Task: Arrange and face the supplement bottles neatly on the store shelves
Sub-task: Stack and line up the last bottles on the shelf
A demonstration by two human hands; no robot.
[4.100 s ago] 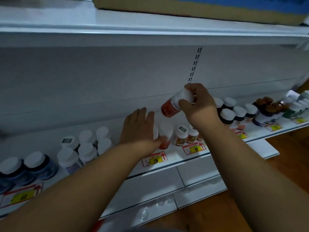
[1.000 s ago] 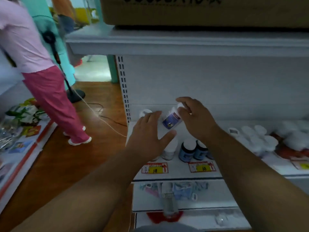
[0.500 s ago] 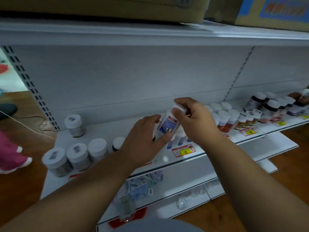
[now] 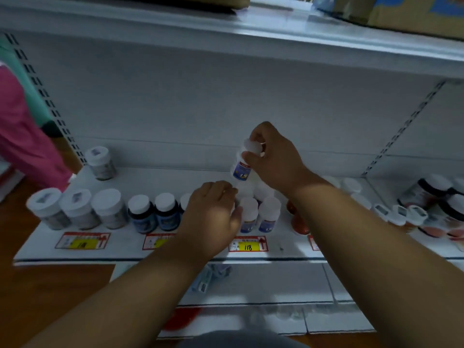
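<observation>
My right hand (image 4: 275, 159) pinches the white cap of a small white bottle with a blue label (image 4: 241, 169), held upright above a cluster of similar white-capped bottles (image 4: 261, 214) on the white shelf (image 4: 125, 249). My left hand (image 4: 213, 214) lies over the bottles just left of that cluster, fingers curled down among them; what they touch is hidden. Dark blue bottles (image 4: 153, 214) and three grey-labelled jars (image 4: 77, 209) stand in a front row to the left. One grey jar (image 4: 100, 162) stands alone at the back left.
Red bottles (image 4: 297, 219) and dark jars (image 4: 437, 197) fill the shelf to the right. Yellow price tags (image 4: 247, 244) line the shelf's front edge. A shelf with cardboard boxes (image 4: 411, 13) hangs overhead. A person in pink (image 4: 22, 136) stands at the far left.
The view has shifted left and down. My right hand has turned the blue-label bottle from tilted to upright and now pinches its cap. My left hand has dropped from the bottle to the shelf row.
</observation>
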